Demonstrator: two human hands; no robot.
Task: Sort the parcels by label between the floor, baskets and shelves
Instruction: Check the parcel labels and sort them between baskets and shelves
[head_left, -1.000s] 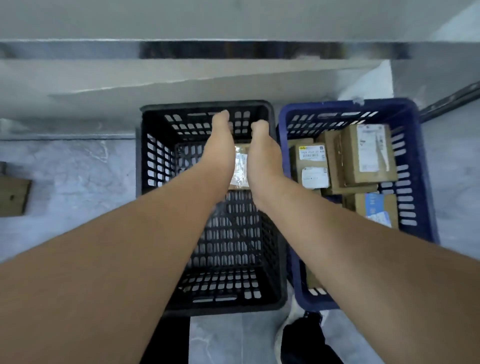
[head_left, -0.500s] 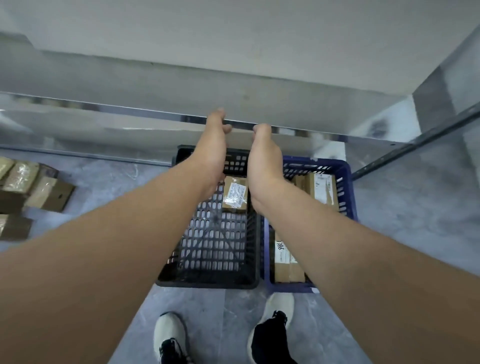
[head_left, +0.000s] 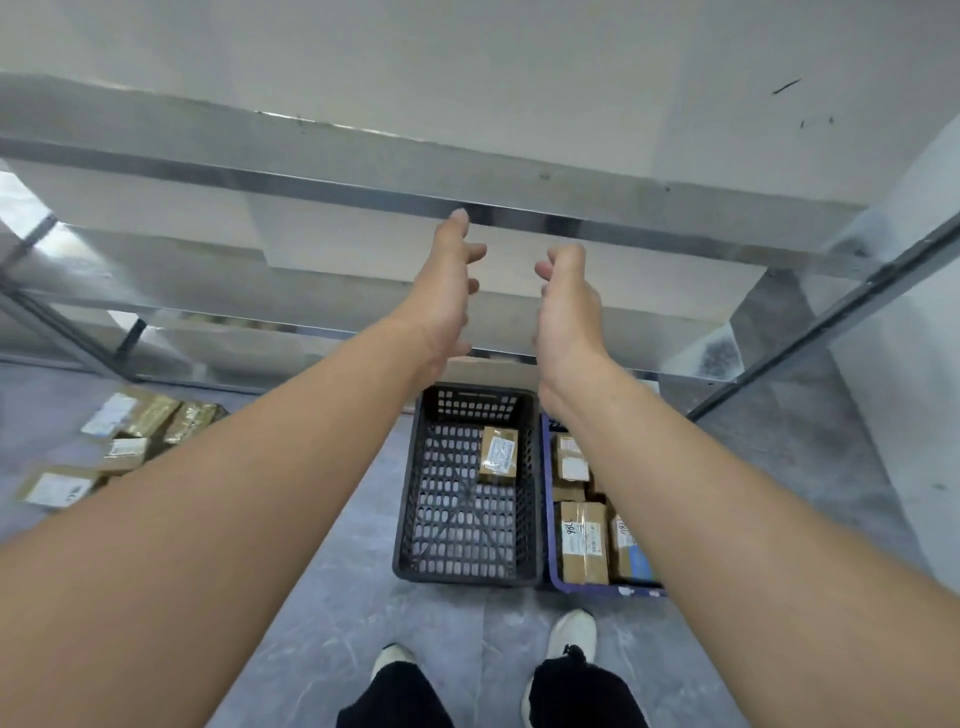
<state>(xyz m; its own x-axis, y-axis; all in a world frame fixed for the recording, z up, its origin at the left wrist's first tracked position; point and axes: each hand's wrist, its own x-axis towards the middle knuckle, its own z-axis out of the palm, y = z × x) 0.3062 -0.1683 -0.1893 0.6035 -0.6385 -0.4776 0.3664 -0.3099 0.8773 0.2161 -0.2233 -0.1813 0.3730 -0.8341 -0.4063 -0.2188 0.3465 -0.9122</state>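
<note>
Metal shelf (head_left: 363, 193), 2 hands (head_left: 448, 291) (head_left: 567, 306) outstretched

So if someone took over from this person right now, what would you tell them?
Hands: left hand and right hand are both open and hold nothing, raised in front of the grey metal shelves.
Done: the black plastic basket holds one small brown cardboard parcel. The blue plastic basket beside it holds several brown cardboard parcels.
Left: the pile of labelled parcels on the grey floor, to the person's left, is not yet sorted.

Bare forearms; black trousers (head_left: 587, 696); white shoes (head_left: 574, 631).
</note>
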